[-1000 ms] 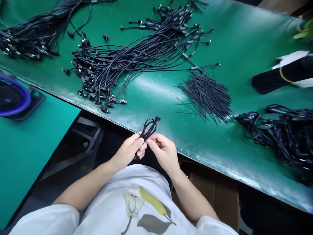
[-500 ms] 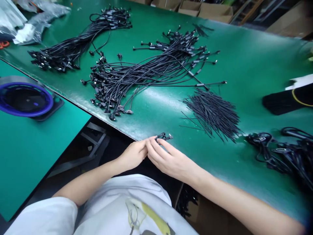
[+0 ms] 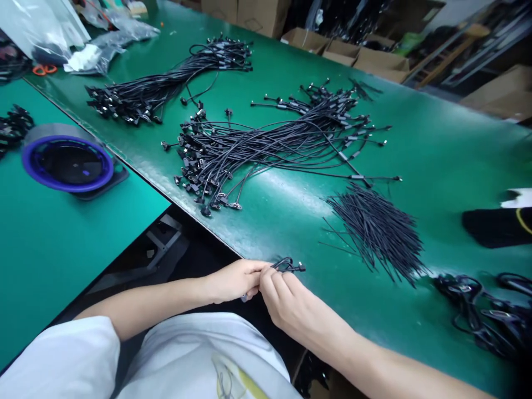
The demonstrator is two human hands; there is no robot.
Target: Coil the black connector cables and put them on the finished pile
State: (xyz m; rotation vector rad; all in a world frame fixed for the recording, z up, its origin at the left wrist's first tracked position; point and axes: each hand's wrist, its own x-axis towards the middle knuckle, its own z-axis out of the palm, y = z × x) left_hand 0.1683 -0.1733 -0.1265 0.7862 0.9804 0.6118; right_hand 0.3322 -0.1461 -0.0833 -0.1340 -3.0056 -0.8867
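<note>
As black cable coil [image 3: 286, 266] sinks from raised hold to bench [image 3: 440, 166] front edge, left hand [image 3: 233, 281] and right hand [image 3: 295, 307] keep grips clamped on it; large cable bundle [image 3: 266, 149] lies beyond.

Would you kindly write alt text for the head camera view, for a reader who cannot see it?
A person's left hand and right hand hold a small looped black cable at the edge of a green workbench, beside a bundle of black connector cables and a pile of short black wires.
</note>
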